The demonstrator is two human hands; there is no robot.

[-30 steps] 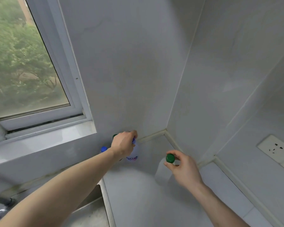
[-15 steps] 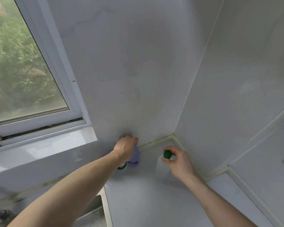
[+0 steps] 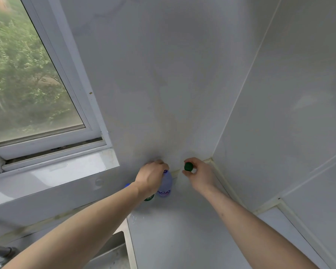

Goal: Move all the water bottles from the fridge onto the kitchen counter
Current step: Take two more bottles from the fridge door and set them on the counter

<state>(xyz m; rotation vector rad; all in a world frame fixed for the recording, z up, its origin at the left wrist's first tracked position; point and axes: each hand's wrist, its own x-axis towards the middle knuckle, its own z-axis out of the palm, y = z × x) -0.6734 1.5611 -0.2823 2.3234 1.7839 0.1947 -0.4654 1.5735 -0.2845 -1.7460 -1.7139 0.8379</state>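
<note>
A clear bottle with a purple-blue label (image 3: 165, 184) stands on the white counter (image 3: 178, 235) against the back wall; my left hand (image 3: 150, 176) grips its top. Behind my left wrist a green-labelled bottle (image 3: 149, 198) and a blue cap (image 3: 127, 185) of another bottle peek out. My right hand (image 3: 200, 174) pinches the neck of a green-capped bottle (image 3: 188, 166) near the corner; its clear body is hidden by the hand.
A steel sink (image 3: 113, 253) lies at the lower left beside the counter, with a tap (image 3: 0, 253) at the left edge. The window (image 3: 27, 78) and its sill (image 3: 52, 171) are at left. Walls close the corner at right.
My right hand has carried the green-capped bottle back toward the wall corner. My left hand stays on the purple-labelled bottle. The view has tilted upward.
</note>
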